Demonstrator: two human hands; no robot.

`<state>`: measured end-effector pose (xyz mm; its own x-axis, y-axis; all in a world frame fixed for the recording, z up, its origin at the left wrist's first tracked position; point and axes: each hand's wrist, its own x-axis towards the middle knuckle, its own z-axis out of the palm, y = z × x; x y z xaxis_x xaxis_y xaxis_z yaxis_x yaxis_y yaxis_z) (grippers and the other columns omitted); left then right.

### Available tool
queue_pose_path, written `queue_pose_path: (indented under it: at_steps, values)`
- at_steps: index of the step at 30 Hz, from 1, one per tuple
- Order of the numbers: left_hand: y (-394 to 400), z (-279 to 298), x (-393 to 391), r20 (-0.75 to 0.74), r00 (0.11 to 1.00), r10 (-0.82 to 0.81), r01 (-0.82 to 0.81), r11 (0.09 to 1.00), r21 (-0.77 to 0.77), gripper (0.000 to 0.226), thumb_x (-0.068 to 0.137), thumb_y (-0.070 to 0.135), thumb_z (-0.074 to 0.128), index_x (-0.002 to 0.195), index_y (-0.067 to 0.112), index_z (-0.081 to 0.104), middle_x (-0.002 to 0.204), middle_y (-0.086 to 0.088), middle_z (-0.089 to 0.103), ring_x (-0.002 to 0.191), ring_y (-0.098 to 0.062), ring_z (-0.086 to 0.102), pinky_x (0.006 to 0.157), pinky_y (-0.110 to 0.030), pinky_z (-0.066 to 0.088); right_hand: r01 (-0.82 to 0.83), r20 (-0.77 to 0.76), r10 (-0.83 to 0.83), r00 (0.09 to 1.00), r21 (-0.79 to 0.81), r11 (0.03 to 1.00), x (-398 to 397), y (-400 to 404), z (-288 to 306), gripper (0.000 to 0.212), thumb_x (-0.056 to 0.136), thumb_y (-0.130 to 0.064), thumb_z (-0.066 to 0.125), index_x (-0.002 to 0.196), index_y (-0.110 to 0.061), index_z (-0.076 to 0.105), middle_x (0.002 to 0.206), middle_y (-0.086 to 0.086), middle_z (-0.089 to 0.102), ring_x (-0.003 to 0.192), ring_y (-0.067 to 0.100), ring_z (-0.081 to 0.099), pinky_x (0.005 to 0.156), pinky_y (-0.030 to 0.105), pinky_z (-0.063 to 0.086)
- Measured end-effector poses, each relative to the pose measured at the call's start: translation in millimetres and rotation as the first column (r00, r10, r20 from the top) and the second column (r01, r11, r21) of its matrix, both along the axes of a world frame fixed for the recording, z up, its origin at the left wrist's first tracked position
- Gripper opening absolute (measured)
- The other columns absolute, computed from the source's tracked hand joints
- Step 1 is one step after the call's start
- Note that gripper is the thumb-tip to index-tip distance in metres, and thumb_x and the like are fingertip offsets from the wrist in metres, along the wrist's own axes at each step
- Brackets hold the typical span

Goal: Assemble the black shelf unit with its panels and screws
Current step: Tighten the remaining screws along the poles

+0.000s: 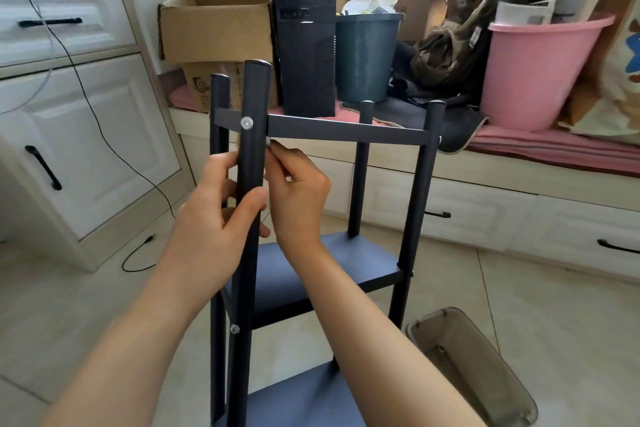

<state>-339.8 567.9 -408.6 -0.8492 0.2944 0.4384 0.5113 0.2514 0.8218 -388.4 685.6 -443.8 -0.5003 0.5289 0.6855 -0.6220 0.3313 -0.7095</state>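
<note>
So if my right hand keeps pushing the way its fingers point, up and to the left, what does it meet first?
Your right hand pinches a small screw right against the front post, just under the top panel. It would most likely meet that post first; any gap is hard to judge.

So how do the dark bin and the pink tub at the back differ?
The dark bin is blue-grey, narrower and taller in shape; the pink tub is wider. The bin holds a white cup and scraps; the tub holds printed papers. The bin stands beside the black computer tower; the tub sits further right. Both rest on the pink-cushioned bench.
</note>
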Motion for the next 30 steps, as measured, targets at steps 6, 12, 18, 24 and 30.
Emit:
queue_pose_path:
  at_steps: [6, 12, 18, 24, 30]
  values:
    - [1, 2, 4, 0.013, 1.000, -0.002, 0.002, 1.000, -0.006, 0.029, 0.100, 0.030, 0.054, 0.125, 0.041, 0.044, 0.089, 0.012, 0.066, 0.072, -0.013, 0.072, 0.070, -0.032, 0.057, -0.011, 0.075, 0.005, 0.997, 0.074, 0.997, 19, 7, 1, 0.015, 0.093, -0.008, 0.064, 0.094, -0.001, 0.077, 0.074, 0.009, 0.069, 0.067, 0.021, 0.061, 0.063, 0.034, 0.049]
    - [1, 2, 9, -0.003, 1.000, 0.010, -0.010, 1.000, -0.005, 0.029, 0.099, 0.032, 0.054, 0.125, 0.040, 0.044, 0.087, 0.007, 0.066, 0.072, -0.011, 0.072, 0.071, -0.030, 0.057, -0.018, 0.199, -0.008, 0.980, 0.129, 0.991, 39, 16, 6, 0.017, 0.093, -0.008, 0.065, 0.085, 0.001, 0.076, 0.070, 0.013, 0.067, 0.068, 0.030, 0.060, 0.066, 0.048, 0.047]
    - [1, -1, 10, 0.001, 1.000, 0.025, -0.025, 1.000, 0.003, 0.029, 0.099, 0.033, 0.055, 0.124, 0.044, 0.044, 0.085, 0.007, 0.066, 0.071, -0.011, 0.071, 0.072, -0.037, 0.058, -0.037, 0.209, 0.003, 0.978, 0.160, 0.986, 53, 23, 23, 0.022, 0.092, -0.010, 0.066, 0.075, 0.000, 0.074, 0.063, 0.010, 0.066, 0.063, 0.029, 0.060, 0.063, 0.045, 0.048]
    - [2, -2, 10, -0.001, 0.999, 0.039, -0.039, 0.999, 0.006, 0.029, 0.100, 0.031, 0.054, 0.123, 0.045, 0.044, 0.085, 0.005, 0.066, 0.070, -0.012, 0.071, 0.075, -0.046, 0.059, -0.052, 0.257, -0.011, 0.966, 0.239, 0.970, 62, 30, 31, 0.022, 0.092, -0.011, 0.066, 0.074, 0.000, 0.074, 0.063, 0.010, 0.066, 0.063, 0.029, 0.061, 0.062, 0.044, 0.049]
    - [1, -1, 10, 0.011, 0.999, 0.038, -0.038, 0.999, 0.008, 0.030, 0.101, 0.029, 0.054, 0.124, 0.043, 0.043, 0.086, 0.004, 0.066, 0.069, -0.012, 0.071, 0.076, -0.044, 0.058, -0.075, 0.299, -0.012, 0.954, 0.277, 0.958, 63, 31, 35, 0.018, 0.091, -0.011, 0.068, 0.077, -0.005, 0.077, 0.063, 0.003, 0.068, 0.061, 0.020, 0.063, 0.063, 0.039, 0.052]
